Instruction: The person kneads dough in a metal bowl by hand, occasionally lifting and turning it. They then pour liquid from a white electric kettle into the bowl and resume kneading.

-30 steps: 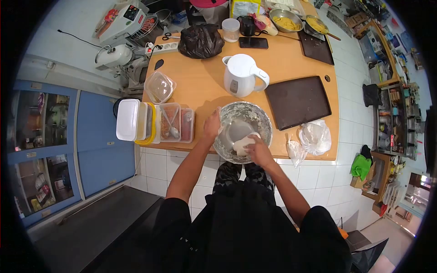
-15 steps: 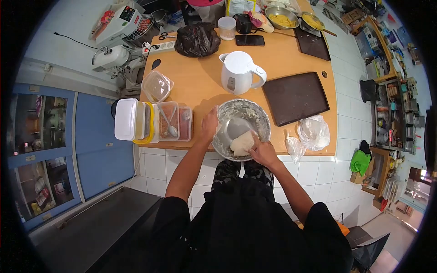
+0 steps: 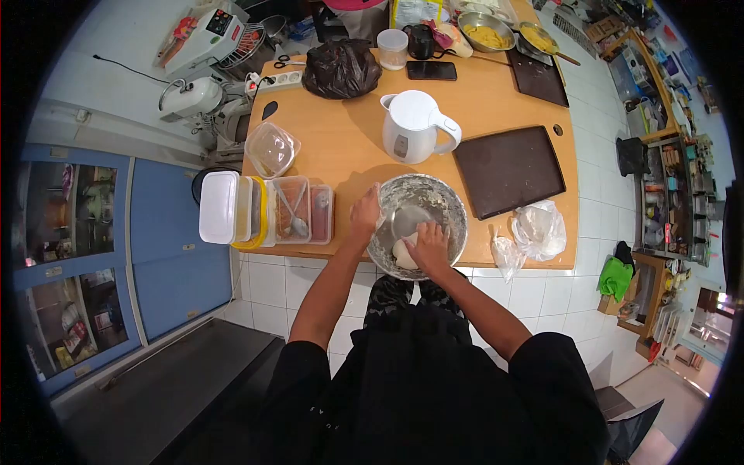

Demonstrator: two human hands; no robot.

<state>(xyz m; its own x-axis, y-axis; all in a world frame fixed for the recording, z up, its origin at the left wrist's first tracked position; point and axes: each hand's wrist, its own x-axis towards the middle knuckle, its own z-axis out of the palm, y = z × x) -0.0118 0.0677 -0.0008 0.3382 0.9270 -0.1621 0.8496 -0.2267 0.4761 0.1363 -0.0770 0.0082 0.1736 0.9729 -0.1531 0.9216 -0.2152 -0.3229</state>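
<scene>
A metal mixing bowl [image 3: 457,205] stands at the table's front edge, its inner wall smeared with flour and dough residue. My left hand [image 3: 366,209] is closed on the bowl's left rim. Low in the bowl lies a lump of pale dough [image 3: 402,254], partly hidden by my right hand [image 3: 431,246]. That hand presses on the dough from the right, fingers stretched out and slightly apart. Just behind the bowl is a white electric kettle [image 3: 411,128], its handle toward the right.
Left of the bowl are plastic containers [image 3: 322,213], one with a spoon, and a clear lid [image 3: 271,149]. A dark baking tray [image 3: 511,170] and plastic bags [image 3: 539,231] lie to the right. Farther back are a black bag [image 3: 341,68], a phone [image 3: 432,70] and a steel bowl [image 3: 469,22].
My right hand has gone from gripping the dough's edge to lying over it with fingers extended. The dough looks more gathered. My left hand stays on the rim; the view has shifted slightly.
</scene>
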